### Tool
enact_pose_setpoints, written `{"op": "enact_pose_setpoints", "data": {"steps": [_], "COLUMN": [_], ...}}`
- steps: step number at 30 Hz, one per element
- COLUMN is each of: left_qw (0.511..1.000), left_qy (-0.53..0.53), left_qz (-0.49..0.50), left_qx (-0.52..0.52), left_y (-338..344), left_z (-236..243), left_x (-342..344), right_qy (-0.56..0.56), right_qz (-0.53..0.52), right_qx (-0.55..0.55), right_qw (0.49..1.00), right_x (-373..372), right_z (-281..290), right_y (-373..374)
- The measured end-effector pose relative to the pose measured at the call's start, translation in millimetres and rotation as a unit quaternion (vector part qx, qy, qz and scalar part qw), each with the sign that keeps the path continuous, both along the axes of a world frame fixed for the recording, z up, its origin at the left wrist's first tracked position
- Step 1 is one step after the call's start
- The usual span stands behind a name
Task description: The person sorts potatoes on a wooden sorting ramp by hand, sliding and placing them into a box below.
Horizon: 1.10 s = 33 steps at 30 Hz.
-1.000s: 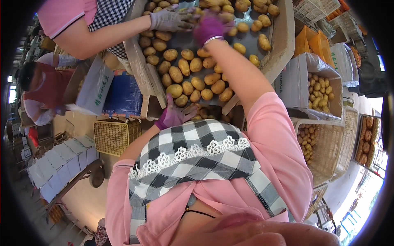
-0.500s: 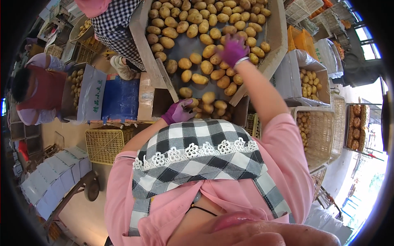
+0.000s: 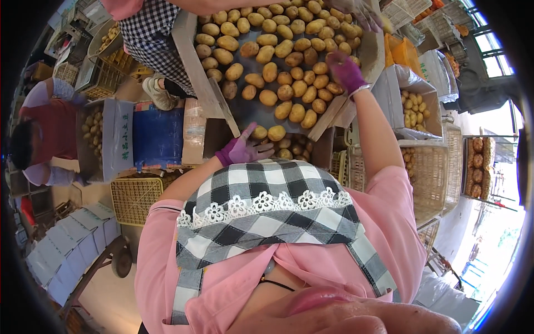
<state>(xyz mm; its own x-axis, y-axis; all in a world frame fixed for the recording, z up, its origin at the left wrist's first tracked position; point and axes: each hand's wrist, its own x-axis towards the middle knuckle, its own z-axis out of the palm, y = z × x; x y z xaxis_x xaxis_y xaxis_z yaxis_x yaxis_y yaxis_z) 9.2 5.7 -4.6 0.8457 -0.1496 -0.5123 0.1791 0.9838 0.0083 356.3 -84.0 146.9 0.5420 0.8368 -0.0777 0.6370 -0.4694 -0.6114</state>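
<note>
Many potatoes [image 3: 285,78] lie on a sloped sorting chute [image 3: 185,47] with raised side boards. My right hand [image 3: 347,73], in a purple glove, reaches over its right side, fingers stretched among the potatoes and slightly blurred. At the chute's lower left corner my left hand [image 3: 243,149], also gloved in purple, holds nothing. Its fingers are spread and the thumb points up the slope. Beside it, potatoes [image 3: 276,133] drop off the lip toward more potatoes in a box [image 3: 324,150] below, partly hidden by my checked apron [image 3: 267,186].
A co-worker's arm [image 3: 222,5] crosses the chute's far end, with a grey-gloved hand [image 3: 364,12] at right. Boxed potatoes [image 3: 414,110] and plastic crates [image 3: 431,183] stand to my right. A yellow crate [image 3: 136,200] sits at left, near another person [image 3: 50,128] beside a potato box.
My right hand has moved right, toward the side board. Potatoes have shifted down the slope and several dropped into the box. My left hand's fingers have spread. A co-worker's arm has come in.
</note>
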Motion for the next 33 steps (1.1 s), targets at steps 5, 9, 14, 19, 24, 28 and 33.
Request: {"op": "enact_pose_setpoints", "data": {"steps": [5,9,14,19,24,28,33], "left_qw": [0.990,0.923,0.867,0.997,0.995,0.981,0.733], "left_qy": [0.122,-0.160,-0.062,-0.014,0.004,0.064,-0.197], "left_qz": [0.019,-0.028,-0.071,0.071,0.082,0.059,-0.203], "left_qx": [-0.071,0.350,0.489,0.021,0.058,0.173,0.619], "left_y": [3,-3,1,-1,-2,3,20], "left_z": [59,19,-21,40,68,25,-55], "left_x": [8,1,-15,-24,1,-7,-11], "right_qy": [-0.200,-0.169,-0.137,-0.066,-0.301,-0.184,-0.272], "right_qz": [-0.148,0.283,0.374,0.235,-0.121,0.002,0.247], "right_qx": [-0.114,-0.051,0.063,-0.080,-0.068,-0.055,0.154], "right_qw": [0.962,0.943,0.915,0.966,0.943,0.981,0.917], "right_x": [-99,-241,-183,-93,4,-178,-217], "right_z": [-70,-48,-64,42,-23,-11,-27], "right_y": [87,103,70,27,57,107,99]}}
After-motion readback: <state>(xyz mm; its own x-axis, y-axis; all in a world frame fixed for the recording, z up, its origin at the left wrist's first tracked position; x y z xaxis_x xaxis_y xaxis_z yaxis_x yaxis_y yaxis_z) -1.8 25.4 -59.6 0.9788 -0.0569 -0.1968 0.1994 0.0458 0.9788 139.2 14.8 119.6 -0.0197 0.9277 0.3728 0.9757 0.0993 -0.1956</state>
